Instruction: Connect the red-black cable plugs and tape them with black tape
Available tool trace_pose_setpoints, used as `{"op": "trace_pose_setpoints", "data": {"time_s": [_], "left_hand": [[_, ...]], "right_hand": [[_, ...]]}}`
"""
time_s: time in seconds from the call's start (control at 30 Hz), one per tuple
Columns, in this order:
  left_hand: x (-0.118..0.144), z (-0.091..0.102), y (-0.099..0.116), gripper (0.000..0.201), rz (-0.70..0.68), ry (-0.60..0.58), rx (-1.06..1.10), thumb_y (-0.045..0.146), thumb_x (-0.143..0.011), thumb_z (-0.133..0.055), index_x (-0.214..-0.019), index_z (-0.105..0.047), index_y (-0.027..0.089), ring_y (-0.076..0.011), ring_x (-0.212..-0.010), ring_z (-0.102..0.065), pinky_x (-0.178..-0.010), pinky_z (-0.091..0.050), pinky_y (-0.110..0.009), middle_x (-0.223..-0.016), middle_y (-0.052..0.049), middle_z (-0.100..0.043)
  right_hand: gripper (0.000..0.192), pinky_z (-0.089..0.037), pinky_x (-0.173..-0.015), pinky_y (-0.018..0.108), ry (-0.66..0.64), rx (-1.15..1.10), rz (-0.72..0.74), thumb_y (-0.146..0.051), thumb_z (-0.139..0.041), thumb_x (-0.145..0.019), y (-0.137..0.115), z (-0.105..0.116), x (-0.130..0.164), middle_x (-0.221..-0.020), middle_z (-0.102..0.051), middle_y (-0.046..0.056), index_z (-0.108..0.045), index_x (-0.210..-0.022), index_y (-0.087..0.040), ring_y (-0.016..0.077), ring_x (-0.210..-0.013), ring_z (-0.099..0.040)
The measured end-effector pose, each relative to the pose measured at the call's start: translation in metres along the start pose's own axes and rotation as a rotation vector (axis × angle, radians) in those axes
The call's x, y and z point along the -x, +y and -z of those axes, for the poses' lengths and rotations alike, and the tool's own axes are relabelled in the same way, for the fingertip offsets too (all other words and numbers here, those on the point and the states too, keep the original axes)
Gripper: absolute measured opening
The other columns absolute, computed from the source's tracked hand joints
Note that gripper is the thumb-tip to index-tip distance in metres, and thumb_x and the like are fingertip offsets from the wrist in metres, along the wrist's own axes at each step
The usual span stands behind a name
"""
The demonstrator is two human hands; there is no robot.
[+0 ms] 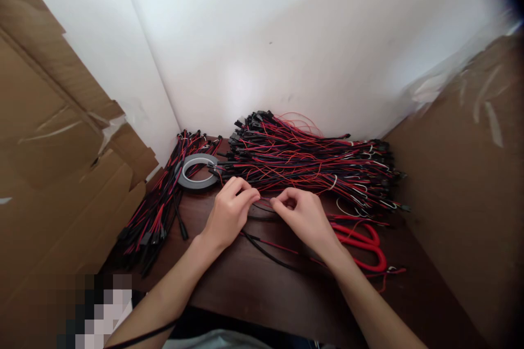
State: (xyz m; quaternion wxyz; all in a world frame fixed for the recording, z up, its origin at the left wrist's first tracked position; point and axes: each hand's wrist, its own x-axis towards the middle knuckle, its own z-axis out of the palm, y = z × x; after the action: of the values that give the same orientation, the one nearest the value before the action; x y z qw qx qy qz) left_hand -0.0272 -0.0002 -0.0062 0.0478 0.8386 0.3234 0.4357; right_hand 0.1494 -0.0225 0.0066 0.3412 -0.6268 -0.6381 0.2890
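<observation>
My left hand (230,210) and my right hand (305,221) are close together over the table, each closed in a pinch. Between their fingertips runs a thin wire (265,198), reddish and dark, and both hands grip it. Its ends are hidden by the fingers. Below the hands, a black cable (268,255) and a red-and-black wire lead (278,246) lie across the tabletop. Red-handled scissors (382,259) lie beside my right wrist, their blades not visible. A roll of dark grey tape (183,175) lies beyond my left hand.
A large pile of red-and-black wire harnesses (295,158) with black connectors covers the table's back. A smaller bundle (161,202) lies at the left. Cardboard walls (69,158) stand on the left and right (458,185), with a white wall (286,38) behind.
</observation>
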Motion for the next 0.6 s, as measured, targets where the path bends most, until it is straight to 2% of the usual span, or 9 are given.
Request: {"op": "trace_pose_setpoints", "data": {"time_s": [0.27,0.6], "left_hand": [[0.0,-0.002,0.006,0.018,-0.072,-0.08,-0.009,0.008,-0.094,-0.048,-0.084,-0.061,0.013,-0.0163,-0.079,-0.049,-0.069,-0.043,-0.028,-0.082,-0.006,-0.057],[0.0,0.001,0.008,0.014,-0.083,-0.013,0.032,0.009,-0.093,-0.051,-0.088,-0.063,0.016,-0.0154,-0.077,-0.051,-0.068,-0.045,-0.027,-0.081,-0.005,-0.059]], "right_hand": [[0.02,-0.04,-0.063,0.029,-0.003,0.108,-0.055,-0.027,-0.058,-0.077,-0.002,-0.01,-0.005,-0.064,-0.07,0.005,-0.064,-0.059,-0.018,0.0196,-0.064,-0.064],[0.019,-0.041,-0.065,0.028,0.024,0.2,-0.055,-0.026,-0.059,-0.077,0.004,0.001,-0.007,-0.067,-0.071,0.005,-0.066,-0.061,-0.018,0.0197,-0.067,-0.065]]}}
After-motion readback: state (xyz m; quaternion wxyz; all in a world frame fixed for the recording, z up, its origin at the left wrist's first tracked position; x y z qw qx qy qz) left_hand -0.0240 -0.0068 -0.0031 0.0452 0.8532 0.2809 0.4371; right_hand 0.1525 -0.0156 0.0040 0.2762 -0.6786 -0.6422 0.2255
